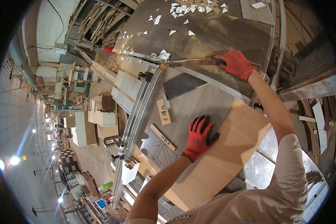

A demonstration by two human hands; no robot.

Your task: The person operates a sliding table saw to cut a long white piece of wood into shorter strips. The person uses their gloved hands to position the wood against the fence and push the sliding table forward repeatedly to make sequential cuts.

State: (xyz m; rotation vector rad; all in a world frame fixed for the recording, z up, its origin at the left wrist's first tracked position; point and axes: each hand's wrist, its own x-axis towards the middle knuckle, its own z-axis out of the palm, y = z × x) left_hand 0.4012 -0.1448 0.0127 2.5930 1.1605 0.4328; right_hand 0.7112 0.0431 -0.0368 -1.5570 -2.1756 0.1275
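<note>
The head view shows the person's left grip [202,137], in a red glove with dark fingertips, palm down with the fingers slightly spread on a grey wood-grain panel [216,99]. This panel lies against or over a tan panel [235,134], in front of the person; which is on top I cannot tell. The right grip [233,64], gloved alike, rests at a long brown wooden strip [194,62] on the far side, fingers bent over it; whether they pinch it cannot be told.

A dark rectangular panel [183,86] and two marked wooden blocks, one wider [163,111] and one narrower [163,137], lie left of the left grip, next to a metal rail [143,99].

White triangular offcuts [192,8] litter the brown worktop [216,35] beyond, so some cutting appears done. The grey panel seems at the handling or positioning stage, with no fresh cut visible on it; how much is left does not show.
</note>
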